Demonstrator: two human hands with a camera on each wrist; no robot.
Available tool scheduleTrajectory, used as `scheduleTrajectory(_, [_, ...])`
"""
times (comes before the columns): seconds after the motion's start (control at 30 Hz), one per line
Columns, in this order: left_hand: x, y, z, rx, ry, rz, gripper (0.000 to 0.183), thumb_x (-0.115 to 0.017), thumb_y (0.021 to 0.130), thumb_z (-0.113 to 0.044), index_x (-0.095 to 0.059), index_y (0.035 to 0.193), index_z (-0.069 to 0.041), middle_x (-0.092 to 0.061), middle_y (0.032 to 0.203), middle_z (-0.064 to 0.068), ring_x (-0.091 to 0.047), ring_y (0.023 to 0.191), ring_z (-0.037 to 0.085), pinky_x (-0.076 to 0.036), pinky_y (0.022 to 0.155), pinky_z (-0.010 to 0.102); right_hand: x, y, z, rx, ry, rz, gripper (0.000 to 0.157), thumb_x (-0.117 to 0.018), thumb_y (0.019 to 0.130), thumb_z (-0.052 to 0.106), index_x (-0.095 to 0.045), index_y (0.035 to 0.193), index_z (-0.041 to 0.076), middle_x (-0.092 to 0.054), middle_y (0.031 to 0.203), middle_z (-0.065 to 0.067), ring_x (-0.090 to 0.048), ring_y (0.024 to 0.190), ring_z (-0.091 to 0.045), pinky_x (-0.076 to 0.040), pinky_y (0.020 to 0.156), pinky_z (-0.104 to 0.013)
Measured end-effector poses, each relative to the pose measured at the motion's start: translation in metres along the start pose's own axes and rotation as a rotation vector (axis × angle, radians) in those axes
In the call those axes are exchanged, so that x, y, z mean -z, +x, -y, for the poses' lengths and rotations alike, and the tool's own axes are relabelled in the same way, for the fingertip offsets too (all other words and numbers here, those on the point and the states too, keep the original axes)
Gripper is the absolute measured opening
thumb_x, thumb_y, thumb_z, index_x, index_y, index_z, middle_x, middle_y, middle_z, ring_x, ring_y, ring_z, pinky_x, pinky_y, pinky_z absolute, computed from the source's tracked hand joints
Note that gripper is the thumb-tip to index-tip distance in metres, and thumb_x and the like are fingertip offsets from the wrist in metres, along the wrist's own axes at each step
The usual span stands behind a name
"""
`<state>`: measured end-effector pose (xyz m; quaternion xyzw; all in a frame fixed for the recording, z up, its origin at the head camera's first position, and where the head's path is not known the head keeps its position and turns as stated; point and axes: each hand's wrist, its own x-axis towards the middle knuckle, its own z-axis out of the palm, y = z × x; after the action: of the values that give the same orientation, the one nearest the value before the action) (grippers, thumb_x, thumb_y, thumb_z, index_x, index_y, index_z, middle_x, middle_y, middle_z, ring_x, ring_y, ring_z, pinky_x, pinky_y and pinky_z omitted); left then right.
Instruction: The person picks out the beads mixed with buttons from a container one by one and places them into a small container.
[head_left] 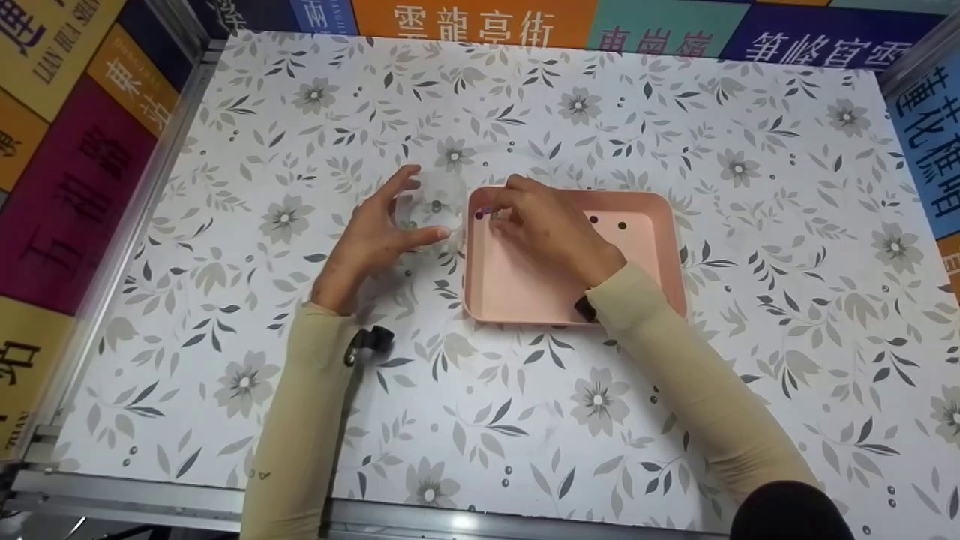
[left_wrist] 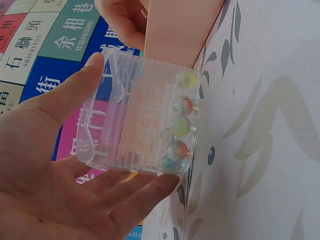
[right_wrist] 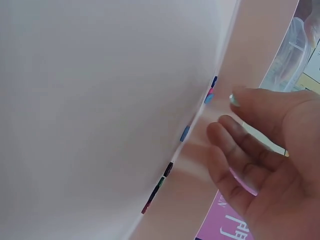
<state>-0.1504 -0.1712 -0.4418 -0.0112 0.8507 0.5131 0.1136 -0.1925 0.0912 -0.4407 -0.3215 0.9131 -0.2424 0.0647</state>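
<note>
My left hand (head_left: 371, 236) holds a clear plastic box (left_wrist: 132, 112), thumb on one side and fingers on the other, just left of a pink tray (head_left: 517, 296). Several glass marbles (left_wrist: 180, 126) with coloured swirls lie along the bottom of the box. Inside the tray's far left part is my right hand (head_left: 551, 225), fingers bent toward the thumb with a gap between. A pale teal spot shows at the thumb tip; whether it is the nail or a small object is unclear. Several small coloured discs (right_wrist: 185, 133) lie along the tray's wall, near that hand.
The tray stands on a table (head_left: 420, 420) covered with a flower-and-leaf pattern. Panels printed with large characters (head_left: 472, 22) border the table at the back and both sides. A dark round object (head_left: 791, 514) shows at the lower right edge.
</note>
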Motion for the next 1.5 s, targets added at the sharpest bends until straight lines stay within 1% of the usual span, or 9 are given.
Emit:
scheduleTrajectory(0.07, [0.0,0.0,0.0,-0.002,0.003,-0.001,0.104,-0.091,0.081,-0.038,-0.031,0.164,-0.031,-0.043,0.164,0.004,-0.031,0.159,0.032,-0.035,0.128,0.042,0.001,0.0,0.0,0.028,0.0,-0.021,0.029,-0.069,0.101,0.015,-0.073,0.129,0.022,-0.062,0.11,-0.006,-0.061,0.101,-0.022,-0.053,0.088,-0.036])
scheduleTrajectory(0.3, [0.0,0.001,0.0,-0.009,0.006,-0.005,0.104,-0.092,0.08,-0.037,-0.031,0.164,-0.03,-0.044,0.164,0.005,-0.033,0.158,0.032,-0.034,0.128,0.042,0.002,0.0,-0.002,0.106,-0.014,-0.127,0.019,-0.072,0.099,0.017,-0.076,0.114,0.006,-0.059,0.11,-0.009,-0.058,0.101,-0.025,-0.052,0.092,-0.038])
scheduleTrajectory(0.4, [-0.001,0.001,0.001,-0.012,0.011,-0.008,0.104,-0.092,0.08,-0.037,-0.032,0.164,-0.03,-0.045,0.163,0.005,-0.034,0.157,0.032,-0.034,0.128,0.042,0.002,0.0,-0.002,0.117,-0.001,-0.164,0.018,-0.073,0.098,0.016,-0.074,0.109,0.002,-0.059,0.113,-0.011,-0.059,0.102,-0.027,-0.052,0.094,-0.039])
scheduleTrajectory(0.5, [-0.001,0.001,0.001,-0.015,0.013,-0.008,0.103,-0.092,0.08,-0.037,-0.032,0.164,-0.029,-0.045,0.163,0.006,-0.034,0.157,0.032,-0.034,0.128,0.043,0.003,0.001,-0.001,0.113,0.002,-0.179,0.017,-0.073,0.098,0.016,-0.075,0.109,0.004,-0.059,0.116,-0.011,-0.059,0.107,-0.027,-0.052,0.097,-0.039])
scheduleTrajectory(0.73, [0.0,0.001,0.002,-0.016,0.015,-0.004,0.104,-0.092,0.08,-0.037,-0.032,0.164,-0.029,-0.044,0.163,0.007,-0.034,0.157,0.034,-0.035,0.127,0.043,0.005,0.0,0.005,0.121,0.025,-0.214,0.015,-0.074,0.098,0.02,-0.078,0.111,0.015,-0.061,0.127,-0.012,-0.057,0.118,-0.026,-0.051,0.104,-0.039])
scheduleTrajectory(0.9, [0.0,0.0,0.002,-0.027,0.01,-0.002,0.104,-0.091,0.081,-0.037,-0.031,0.165,-0.028,-0.044,0.163,0.007,-0.034,0.156,0.035,-0.037,0.126,0.044,0.006,0.0,0.01,0.116,0.042,-0.211,0.015,-0.074,0.098,0.022,-0.077,0.11,0.014,-0.06,0.129,-0.012,-0.057,0.12,-0.026,-0.05,0.105,-0.04])
scheduleTrajectory(1.1, [0.0,0.0,0.003,-0.042,-0.002,-0.003,0.103,-0.091,0.081,-0.036,-0.032,0.164,-0.026,-0.044,0.162,0.008,-0.033,0.157,0.034,-0.037,0.126,0.044,0.006,0.002,0.013,0.142,0.036,-0.222,0.018,-0.072,0.1,0.024,-0.077,0.108,0.01,-0.06,0.131,-0.014,-0.059,0.121,-0.027,-0.052,0.103,-0.042])
scheduleTrajectory(1.23, [-0.001,0.001,0.002,-0.032,-0.006,0.001,0.103,-0.091,0.081,-0.036,-0.031,0.164,-0.027,-0.044,0.163,0.008,-0.032,0.157,0.034,-0.037,0.125,0.044,0.006,0.002,0.014,0.147,0.037,-0.222,0.018,-0.072,0.099,0.024,-0.078,0.109,0.011,-0.06,0.131,-0.013,-0.059,0.12,-0.027,-0.051,0.104,-0.041])
scheduleTrajectory(1.5, [0.0,0.001,0.001,-0.009,-0.007,0.002,0.104,-0.092,0.079,-0.036,-0.031,0.164,-0.03,-0.043,0.164,0.005,-0.032,0.158,0.034,-0.034,0.127,0.044,0.006,0.004,0.018,0.148,0.033,-0.213,0.018,-0.073,0.099,0.025,-0.078,0.109,0.01,-0.061,0.13,-0.013,-0.059,0.118,-0.027,-0.05,0.105,-0.04])
